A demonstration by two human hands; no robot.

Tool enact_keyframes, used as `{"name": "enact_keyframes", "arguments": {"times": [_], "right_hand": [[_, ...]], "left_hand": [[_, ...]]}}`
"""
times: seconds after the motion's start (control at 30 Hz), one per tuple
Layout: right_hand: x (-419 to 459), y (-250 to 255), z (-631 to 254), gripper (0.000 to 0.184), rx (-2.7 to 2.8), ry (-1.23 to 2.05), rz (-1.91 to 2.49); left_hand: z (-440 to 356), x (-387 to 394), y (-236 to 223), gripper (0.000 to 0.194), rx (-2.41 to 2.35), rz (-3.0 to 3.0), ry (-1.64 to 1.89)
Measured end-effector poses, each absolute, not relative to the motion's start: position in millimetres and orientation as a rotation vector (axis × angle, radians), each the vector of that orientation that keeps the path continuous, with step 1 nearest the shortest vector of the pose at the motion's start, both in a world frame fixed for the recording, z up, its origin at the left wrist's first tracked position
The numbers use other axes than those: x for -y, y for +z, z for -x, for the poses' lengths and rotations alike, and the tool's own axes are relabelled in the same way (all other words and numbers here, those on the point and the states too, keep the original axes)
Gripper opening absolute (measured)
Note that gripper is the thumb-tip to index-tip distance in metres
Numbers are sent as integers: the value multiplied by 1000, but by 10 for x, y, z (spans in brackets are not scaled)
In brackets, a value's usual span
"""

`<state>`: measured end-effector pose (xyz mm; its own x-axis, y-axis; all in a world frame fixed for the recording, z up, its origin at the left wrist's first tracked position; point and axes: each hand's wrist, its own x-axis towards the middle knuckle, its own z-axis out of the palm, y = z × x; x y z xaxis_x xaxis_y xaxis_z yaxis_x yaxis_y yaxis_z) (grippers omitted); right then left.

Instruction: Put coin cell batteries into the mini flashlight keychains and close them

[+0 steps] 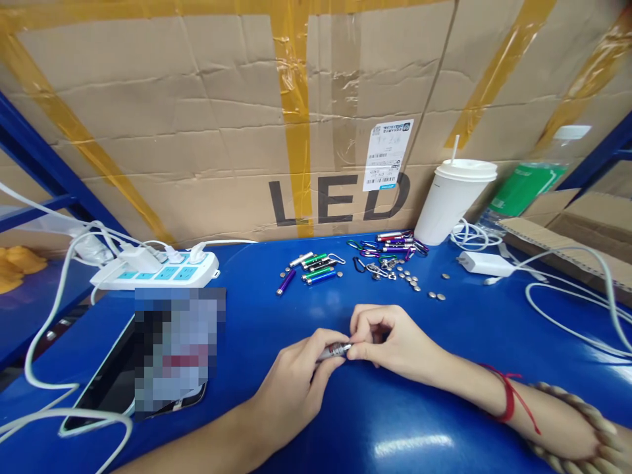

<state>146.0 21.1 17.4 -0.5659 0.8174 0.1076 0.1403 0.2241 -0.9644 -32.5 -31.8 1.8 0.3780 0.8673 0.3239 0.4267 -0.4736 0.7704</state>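
My left hand (296,382) is closed around a small silver keychain flashlight (334,351), held just above the blue table (345,421). My right hand (390,339) pinches the front end of that same flashlight with thumb and fingers. A red string and a beaded bracelet circle my right wrist. Farther back lie several small coloured flashlights (311,268), a heap of flashlights and carabiner clips (390,249), and several button cell batteries (419,284) scattered on the table.
A white power strip (158,270) with plugged chargers sits at the left. A tablet (123,375) lies at the front left. A white cup with a straw (451,197), a white charger (486,263) and cables are at the right. A large cardboard box (306,112) marked LED stands behind.
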Motion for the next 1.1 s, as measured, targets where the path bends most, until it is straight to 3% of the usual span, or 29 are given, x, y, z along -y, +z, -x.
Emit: {"name": "enact_keyframes", "arguments": {"times": [0.3, 0.47, 0.87, 1.1], "right_hand": [[-181, 153, -1448, 43, 1867, 1390, 905], [-175, 140, -1444, 43, 1886, 1344, 907], [-161, 173, -1472, 25, 2009, 1070, 927], [-163, 153, -1491, 25, 1998, 1000, 915]], "left_hand": [[334, 311, 45, 26, -1126, -2202, 1005], [326, 314, 59, 21, -1195, -2138, 959], [314, 305, 88, 18, -1259, -2094, 872], [320, 318, 112, 20, -1289, -2102, 878]]}}
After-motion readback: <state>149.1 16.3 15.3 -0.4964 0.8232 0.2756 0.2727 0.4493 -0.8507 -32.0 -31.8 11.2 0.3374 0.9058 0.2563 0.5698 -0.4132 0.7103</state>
